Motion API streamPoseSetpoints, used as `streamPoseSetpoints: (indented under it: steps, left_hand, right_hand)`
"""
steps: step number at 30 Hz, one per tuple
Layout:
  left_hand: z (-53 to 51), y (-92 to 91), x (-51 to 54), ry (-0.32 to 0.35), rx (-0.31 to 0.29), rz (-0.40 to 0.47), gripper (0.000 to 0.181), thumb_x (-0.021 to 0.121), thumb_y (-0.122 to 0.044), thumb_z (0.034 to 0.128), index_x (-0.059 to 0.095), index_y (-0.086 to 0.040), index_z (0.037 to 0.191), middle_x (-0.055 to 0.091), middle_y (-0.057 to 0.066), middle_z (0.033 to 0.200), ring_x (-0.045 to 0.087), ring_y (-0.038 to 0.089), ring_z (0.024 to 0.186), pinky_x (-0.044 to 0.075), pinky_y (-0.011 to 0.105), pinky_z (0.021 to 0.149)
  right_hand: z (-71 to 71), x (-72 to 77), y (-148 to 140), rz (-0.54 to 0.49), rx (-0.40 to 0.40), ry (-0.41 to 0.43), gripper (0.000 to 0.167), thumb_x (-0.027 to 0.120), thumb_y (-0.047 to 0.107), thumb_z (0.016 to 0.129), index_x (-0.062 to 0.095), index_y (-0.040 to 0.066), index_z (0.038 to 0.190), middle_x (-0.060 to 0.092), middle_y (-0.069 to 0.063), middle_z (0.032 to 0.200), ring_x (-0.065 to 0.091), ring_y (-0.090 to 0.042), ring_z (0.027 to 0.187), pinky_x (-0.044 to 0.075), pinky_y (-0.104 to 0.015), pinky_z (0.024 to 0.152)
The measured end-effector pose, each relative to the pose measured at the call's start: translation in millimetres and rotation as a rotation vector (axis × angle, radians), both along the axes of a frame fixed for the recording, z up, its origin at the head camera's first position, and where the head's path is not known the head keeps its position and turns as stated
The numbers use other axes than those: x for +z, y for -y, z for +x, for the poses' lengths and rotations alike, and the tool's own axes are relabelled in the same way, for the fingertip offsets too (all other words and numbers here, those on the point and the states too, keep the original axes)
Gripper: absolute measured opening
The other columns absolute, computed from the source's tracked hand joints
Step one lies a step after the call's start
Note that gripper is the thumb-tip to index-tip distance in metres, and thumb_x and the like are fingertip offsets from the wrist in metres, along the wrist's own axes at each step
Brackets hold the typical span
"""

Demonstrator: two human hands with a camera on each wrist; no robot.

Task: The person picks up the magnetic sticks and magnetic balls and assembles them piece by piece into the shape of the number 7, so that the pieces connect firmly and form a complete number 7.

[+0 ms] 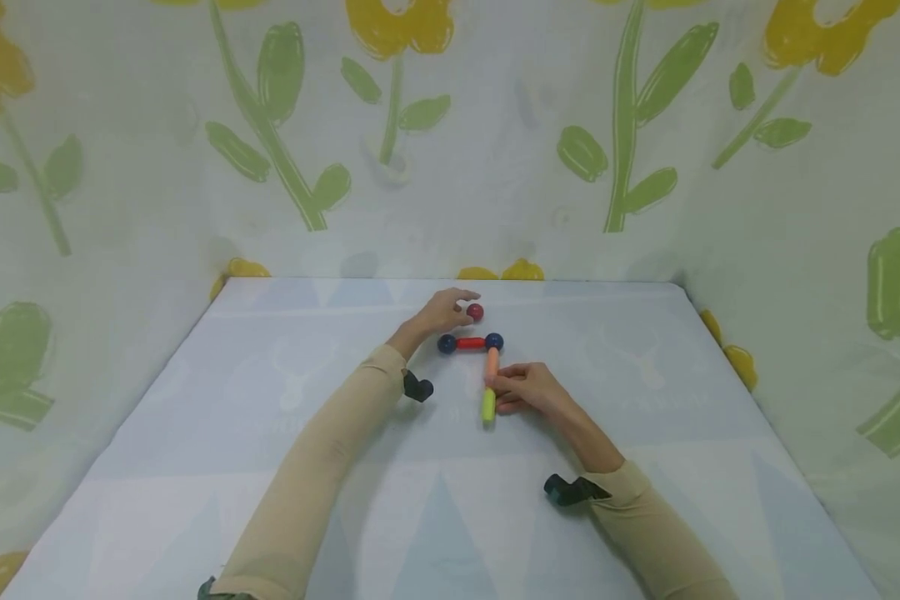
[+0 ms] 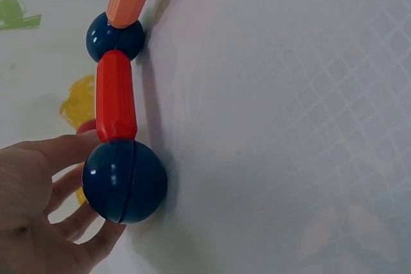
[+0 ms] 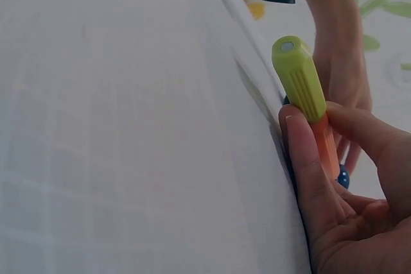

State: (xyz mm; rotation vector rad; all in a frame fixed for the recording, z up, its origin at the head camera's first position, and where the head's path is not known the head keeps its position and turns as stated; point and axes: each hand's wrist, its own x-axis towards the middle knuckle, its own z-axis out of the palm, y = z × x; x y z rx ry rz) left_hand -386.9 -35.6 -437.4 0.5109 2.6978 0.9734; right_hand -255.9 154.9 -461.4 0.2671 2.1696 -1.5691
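My left hand (image 1: 441,312) reaches around a small red ball (image 1: 475,312), fingers spread and loosely bent; whether they touch it cannot be told. In the left wrist view the ball is mostly hidden behind the hand. Nearer me, a red rod (image 1: 470,343) joins two dark blue balls, one at the left (image 1: 447,344) and one at the right (image 1: 494,342). From the right ball an orange rod (image 1: 492,362) runs toward me, with a yellow-green rod (image 1: 488,407) at its end. My right hand (image 1: 528,387) pinches these two rods where they meet. A metal disc (image 3: 287,46) shows in the green rod's free end.
The pieces lie on a table with a pale patterned cloth (image 1: 285,517). Flower-printed walls (image 1: 495,167) stand behind it and at both sides. Dark wrist-camera mounts stick out from the left sleeve (image 1: 418,387) and the right sleeve (image 1: 566,490).
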Motion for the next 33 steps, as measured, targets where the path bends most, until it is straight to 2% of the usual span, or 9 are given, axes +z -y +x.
streamPoseSetpoints:
  steps: [8,13,23,33]
  left_hand:
    - [1.2,-6.6,-5.6,-0.030,-0.038,0.041,0.044,0.065,-0.010,0.0929,0.057,-0.013,0.136,0.059,0.008,0.135,0.058,0.025,0.121,0.052,0.036,0.099]
    - [1.4,-5.9,-4.6,-0.052,-0.023,0.015,0.042,0.067,-0.010,0.0918,0.059,-0.013,0.133,0.061,0.009,0.131,0.058,0.024,0.119,0.052,0.036,0.099]
    - [0.5,-1.7,-5.4,-0.045,0.001,0.017,0.039,0.067,-0.017,0.0931,0.058,-0.012,0.131,0.062,0.009,0.127,0.059,0.024,0.118,0.051,0.036,0.100]
    - [7.8,3.6,-1.4,-0.043,0.003,0.051,0.038,0.067,-0.019,0.0936,0.058,-0.011,0.130,0.062,0.007,0.127,0.059,0.023,0.116,0.052,0.035,0.097]
  right_hand:
    - [0.8,3.0,-4,0.027,-0.014,0.002,0.058,0.077,0.035,0.084,0.058,0.004,0.130,0.074,-0.010,0.100,0.072,-0.015,0.074,0.059,-0.025,0.068]
    - [0.5,2.7,-3,0.015,0.004,-0.004,0.059,0.078,0.034,0.084,0.058,0.004,0.130,0.074,-0.010,0.099,0.072,-0.015,0.074,0.059,-0.026,0.068]
    - [-2.1,2.4,0,0.017,-0.009,-0.001,0.059,0.078,0.035,0.083,0.058,0.005,0.129,0.074,-0.010,0.100,0.072,-0.015,0.075,0.059,-0.026,0.069]
    - [0.5,0.9,1,-0.008,-0.001,-0.006,0.057,0.077,0.035,0.084,0.059,0.005,0.129,0.074,-0.009,0.100,0.072,-0.014,0.074,0.058,-0.024,0.068]
